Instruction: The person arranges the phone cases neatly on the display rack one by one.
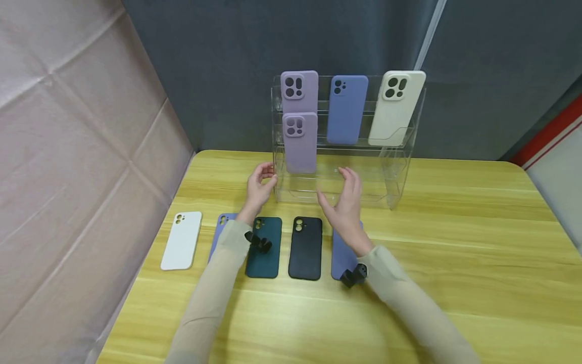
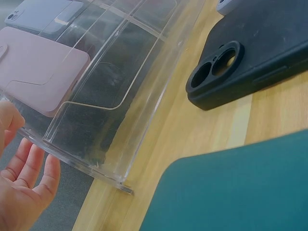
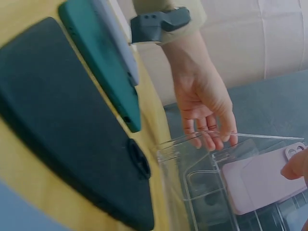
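A: Where are the phone cases, and how are the hands?

B: The lower lilac phone case stands at the left of the clear display stand, in front of the upper lilac case. A periwinkle case is at the middle and a cream case at the right. The left hand is at the stand's left wall, its fingers loosely bent and slightly apart; whether they press the plastic, I cannot tell. The right hand is before the low tier, thumb and fingers spread, pinching nothing.

A: How to do this step well?

B: In my judgement, it is the steadying of the stand. I would support both sides evenly and softly, because a hard push could slide it or shake the cases. The right wrist should stay high above the blue case.

A: And the surface, the room?

B: The table has a wood grain. Nearer, from the left, lie a white case, another periwinkle one, partly hidden by the sleeve, then a dark green case and a black case. A grey curtain hangs at the far side, and creased pink cloth at the left.
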A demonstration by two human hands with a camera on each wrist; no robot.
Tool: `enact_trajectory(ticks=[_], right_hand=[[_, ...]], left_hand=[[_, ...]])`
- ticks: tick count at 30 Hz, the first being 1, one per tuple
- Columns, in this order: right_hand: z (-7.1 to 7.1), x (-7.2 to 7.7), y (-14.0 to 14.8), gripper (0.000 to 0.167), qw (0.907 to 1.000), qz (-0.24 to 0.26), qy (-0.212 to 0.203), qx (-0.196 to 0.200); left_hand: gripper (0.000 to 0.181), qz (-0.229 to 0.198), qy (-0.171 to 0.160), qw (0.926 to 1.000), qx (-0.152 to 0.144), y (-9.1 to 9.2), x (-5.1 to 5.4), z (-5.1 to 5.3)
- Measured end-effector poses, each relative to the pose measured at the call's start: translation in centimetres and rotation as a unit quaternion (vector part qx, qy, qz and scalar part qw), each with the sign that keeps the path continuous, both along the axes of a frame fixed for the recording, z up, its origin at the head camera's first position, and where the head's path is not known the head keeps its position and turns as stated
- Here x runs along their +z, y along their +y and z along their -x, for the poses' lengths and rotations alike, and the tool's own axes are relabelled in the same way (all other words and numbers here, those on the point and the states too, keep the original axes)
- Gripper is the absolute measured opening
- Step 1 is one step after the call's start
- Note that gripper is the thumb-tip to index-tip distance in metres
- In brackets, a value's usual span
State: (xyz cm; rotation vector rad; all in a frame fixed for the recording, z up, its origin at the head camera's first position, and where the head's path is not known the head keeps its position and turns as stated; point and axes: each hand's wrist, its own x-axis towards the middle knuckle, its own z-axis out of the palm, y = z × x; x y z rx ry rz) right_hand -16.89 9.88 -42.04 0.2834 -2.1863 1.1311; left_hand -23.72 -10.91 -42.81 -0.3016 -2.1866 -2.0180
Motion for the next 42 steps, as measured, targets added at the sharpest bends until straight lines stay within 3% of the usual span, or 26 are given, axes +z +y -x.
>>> enact_trajectory(ticks=[9,17,24,29,33,42], right_hand=[[-2.2,-1.9,1.1,0.062,0.9994,-0.026,-0.022,0.007],[-3.8,-3.3,2.1,0.068,0.9941,-0.057,-0.091,-0.012],[-4.8,-4.3,2.8,0.074,0.974,-0.091,-0.203,-0.041],[-5.2,-4.9,3.1,0.076,0.9561,-0.113,-0.267,-0.04],[-5.3,-5.2,3.2,0.077,0.9512,-0.125,-0.28,-0.036],[-5.1,-5.2,3.3,0.076,0.9447,-0.17,-0.28,-0.014]], left_hand=[[0.036,-0.008,-0.003,1.0,-0.004,0.0,0.1,0.0],[0.035,-0.009,-0.001,1.0,-0.004,-0.1,0.1,0.0],[0.035,-0.004,0.004,1.0,-0.007,-0.1,0.0,-0.1],[0.036,-0.011,0.003,0.9999,-0.007,-0.3,-1.4,1.0],[0.035,-0.007,0.003,1.0,0.004,-0.4,-2.2,1.5],[0.033,-0.003,0.012,0.9998,0.014,-0.3,-2.4,1.5]])
